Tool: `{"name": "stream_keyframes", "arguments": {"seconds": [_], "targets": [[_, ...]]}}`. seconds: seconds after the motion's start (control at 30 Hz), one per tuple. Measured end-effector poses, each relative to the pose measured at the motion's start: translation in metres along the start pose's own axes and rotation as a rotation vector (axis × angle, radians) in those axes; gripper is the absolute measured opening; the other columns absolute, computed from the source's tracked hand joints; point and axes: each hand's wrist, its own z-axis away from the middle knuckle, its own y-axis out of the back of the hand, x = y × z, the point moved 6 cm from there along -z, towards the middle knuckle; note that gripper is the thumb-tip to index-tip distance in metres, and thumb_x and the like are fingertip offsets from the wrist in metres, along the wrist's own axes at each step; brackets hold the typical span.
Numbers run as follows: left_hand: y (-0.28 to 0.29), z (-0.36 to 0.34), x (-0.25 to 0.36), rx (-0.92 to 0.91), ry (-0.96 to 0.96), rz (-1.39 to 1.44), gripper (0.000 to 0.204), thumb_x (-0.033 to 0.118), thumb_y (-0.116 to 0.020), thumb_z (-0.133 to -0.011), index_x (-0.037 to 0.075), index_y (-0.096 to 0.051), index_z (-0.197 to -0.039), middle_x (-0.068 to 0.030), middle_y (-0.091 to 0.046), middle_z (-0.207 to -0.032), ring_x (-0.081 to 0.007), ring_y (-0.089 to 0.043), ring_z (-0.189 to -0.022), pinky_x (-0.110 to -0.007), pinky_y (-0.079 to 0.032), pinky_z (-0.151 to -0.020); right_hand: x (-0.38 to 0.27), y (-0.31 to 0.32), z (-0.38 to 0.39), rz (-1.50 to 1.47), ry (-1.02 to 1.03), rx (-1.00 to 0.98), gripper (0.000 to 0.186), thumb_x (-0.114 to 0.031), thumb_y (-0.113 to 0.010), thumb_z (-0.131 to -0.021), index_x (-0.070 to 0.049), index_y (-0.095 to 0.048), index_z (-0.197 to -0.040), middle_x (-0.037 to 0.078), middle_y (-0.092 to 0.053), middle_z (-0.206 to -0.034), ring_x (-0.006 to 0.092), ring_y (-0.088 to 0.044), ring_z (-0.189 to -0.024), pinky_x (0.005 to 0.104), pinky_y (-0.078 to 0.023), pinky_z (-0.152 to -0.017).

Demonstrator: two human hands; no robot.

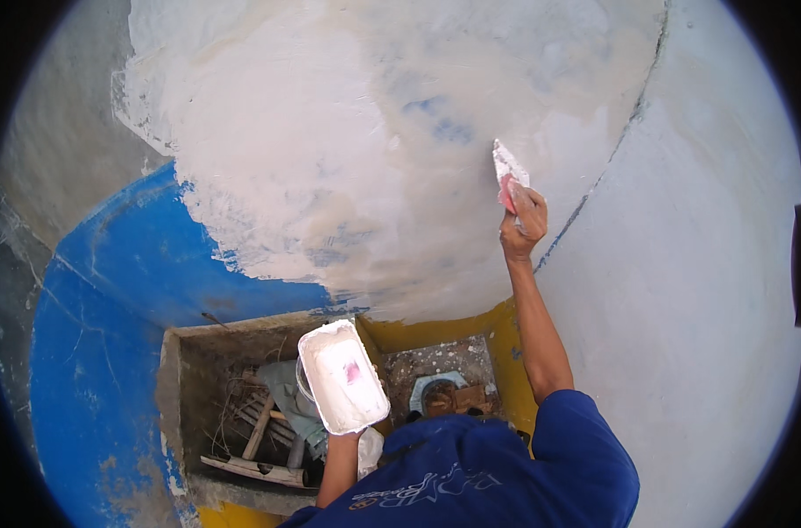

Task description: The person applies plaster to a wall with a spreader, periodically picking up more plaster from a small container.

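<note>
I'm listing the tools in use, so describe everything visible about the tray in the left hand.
The tray is rectangular with rounded corners, perhaps plastic, and looks whitish, with pale paste smeared inside and on its rim. A pinkish patch marks its floor. Its open side faces the camera, and it sits slightly askew. The left hand, mostly hidden, supports its near end.

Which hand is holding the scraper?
The right hand, raised highest, with the scraper pointing upward; the left hand, lower down, holds the white tray instead.
</note>
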Motion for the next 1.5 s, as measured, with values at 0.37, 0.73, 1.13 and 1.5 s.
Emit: {"name": "stream_keyframes", "arguments": {"seconds": [0.37,0.73,1.13,1.5], "targets": [[-0.016,-0.001,-0.005,-0.070,0.076,-0.004,0.076,0.062,-0.054,-0.094,0.016,-0.040,-0.152,-0.0244,-0.049,-0.143,-0.0468,-0.057,-0.121,-0.069,-0.049,-0.094,-0.019,-0.006,0.018,0.029,-0.135,0.018,0.053,0.018,-0.060,-0.062,-0.005,-0.077,-0.107,0.007,-0.076,-0.105,0.0295,-0.064,-0.093,0.0376,-0.053,-0.086],[-0.011,0.004,0.003,-0.009,0.002,-0.012,0.073,0.062,-0.051,-0.095,0.017,-0.042,-0.151,-0.0242,-0.051,-0.141,-0.0468,-0.058,-0.115,-0.068,-0.051,-0.091,-0.014,-0.001,0.008,-0.010,-0.077,0.068,0.043,0.017,-0.065,-0.074,-0.003,-0.075,-0.111,0.010,-0.076,-0.107,0.0283,-0.065,-0.095,0.0368,-0.053,-0.083],[-0.028,0.000,0.001,-0.028,0.036,-0.039,0.074,0.063,-0.051,-0.095,0.017,-0.041,-0.152,-0.0232,-0.051,-0.141,-0.0462,-0.057,-0.118,-0.069,-0.050,-0.092,-0.020,-0.005,0.042,-0.026,-0.035,-0.070,0.053,0.018,-0.059,-0.062,-0.003,-0.076,-0.107,0.010,-0.076,-0.106,0.0302,-0.065,-0.089,0.0368,-0.053,-0.081],[-0.010,-0.001,-0.001,-0.016,0.091,-0.006,0.072,0.061,-0.052,-0.095,0.017,-0.042,-0.151,-0.0232,-0.050,-0.144,-0.0466,-0.056,-0.121,-0.069,-0.049,-0.094,0.036,0.034,-0.052,0.232,-0.023,0.141,0.038,0.015,-0.067,-0.075,-0.002,-0.075,-0.107,0.011,-0.076,-0.104,0.0280,-0.067,-0.094,0.0373,-0.052,-0.084]]}}
